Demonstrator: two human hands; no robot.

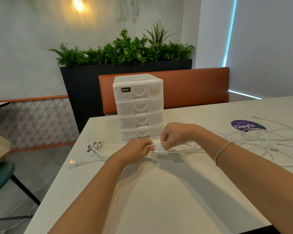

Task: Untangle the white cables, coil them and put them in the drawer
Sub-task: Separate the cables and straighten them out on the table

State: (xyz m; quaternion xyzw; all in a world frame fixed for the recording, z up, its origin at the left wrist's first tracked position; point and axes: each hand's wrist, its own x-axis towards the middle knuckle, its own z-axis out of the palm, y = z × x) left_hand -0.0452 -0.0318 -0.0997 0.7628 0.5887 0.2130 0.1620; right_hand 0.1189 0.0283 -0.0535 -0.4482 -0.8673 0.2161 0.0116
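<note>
Several white cables point(254, 142) lie on the table, bunched between my hands and spreading into loose tangled loops to the right. My left hand point(137, 150) grips the bundle with curled fingers. My right hand point(174, 135) pinches the same strands just to its right. The cables' USB plugs point(94, 146) fan out on the table left of my left hand, and one plug point(72, 161) hangs off the table's left edge. A white drawer unit point(139, 107) with several shut drawers stands just behind my hands.
The pale table point(159, 191) ends in a left edge close to the plugs. A purple round sticker point(248, 125) lies at the right under the cable loops. An orange bench back point(193, 86) and a dark planter point(85, 85) stand behind. A green stool point(0, 176) sits at left.
</note>
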